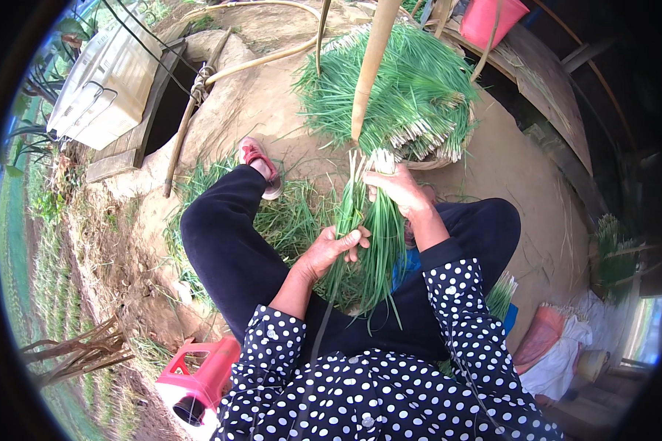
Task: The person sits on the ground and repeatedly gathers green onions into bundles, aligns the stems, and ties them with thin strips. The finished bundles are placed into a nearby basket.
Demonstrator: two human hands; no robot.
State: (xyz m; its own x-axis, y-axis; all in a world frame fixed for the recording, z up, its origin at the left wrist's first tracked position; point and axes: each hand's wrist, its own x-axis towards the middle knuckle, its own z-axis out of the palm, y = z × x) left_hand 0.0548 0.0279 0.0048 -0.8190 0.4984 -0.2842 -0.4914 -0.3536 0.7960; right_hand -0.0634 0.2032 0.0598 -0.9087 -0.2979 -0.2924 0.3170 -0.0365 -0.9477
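Between my knees, my left hand (325, 251) is closed round a thin bunch of chives (352, 202), its pale stem ends pointing up and away from me. Just right of it, my right hand (404, 191) grips a thicker bunch of chives (383, 253) near the white stem ends. The green leaves of that bunch hang down toward my lap. The two bunches are side by side, and their leaves partly overlap. Some fingers of my right hand are hidden behind the stems.
A large heap of chives (390, 84) fills a round basket (428, 165) ahead. A wooden pole (371, 70) slants before it. Loose green leaves (290, 224) litter the ground by my left foot. A pink stool (217, 367), white crates (110, 84) and sacks (555, 353) stand around.
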